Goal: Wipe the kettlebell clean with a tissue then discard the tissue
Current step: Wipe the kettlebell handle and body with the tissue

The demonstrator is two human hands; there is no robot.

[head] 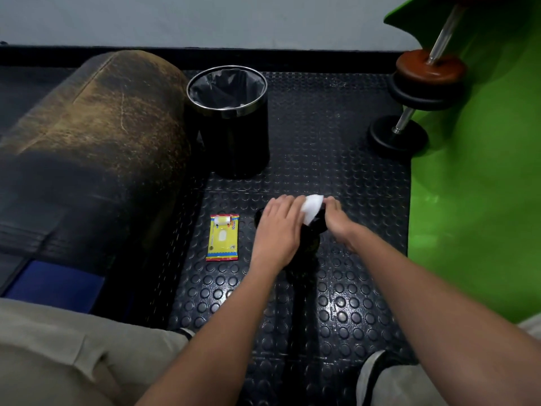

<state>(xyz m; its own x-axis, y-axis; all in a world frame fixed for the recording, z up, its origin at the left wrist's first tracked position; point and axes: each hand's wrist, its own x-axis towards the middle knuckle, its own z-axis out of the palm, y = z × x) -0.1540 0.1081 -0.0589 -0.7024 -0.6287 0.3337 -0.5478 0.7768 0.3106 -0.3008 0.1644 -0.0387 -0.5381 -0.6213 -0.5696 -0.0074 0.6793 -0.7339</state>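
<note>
A black kettlebell (pixel 308 237) stands on the studded rubber floor, mostly hidden between my two hands. My left hand (pixel 278 230) rests on its left side, fingers laid fairly straight over the top. My right hand (pixel 336 221) pinches a white tissue (pixel 311 208) and presses it against the kettlebell's upper far side. A black round bin (pixel 234 148) with a chrome rim and a dark liner stands open about one hand-length beyond the kettlebell, slightly to the left.
A yellow wipes pack (pixel 223 237) lies flat just left of my left hand. A worn brown padded roll (pixel 96 136) fills the left side. A green sheet (pixel 474 186) and dumbbells (pixel 409 118) are at the right. My knees and a shoe (pixel 371 373) are at the bottom.
</note>
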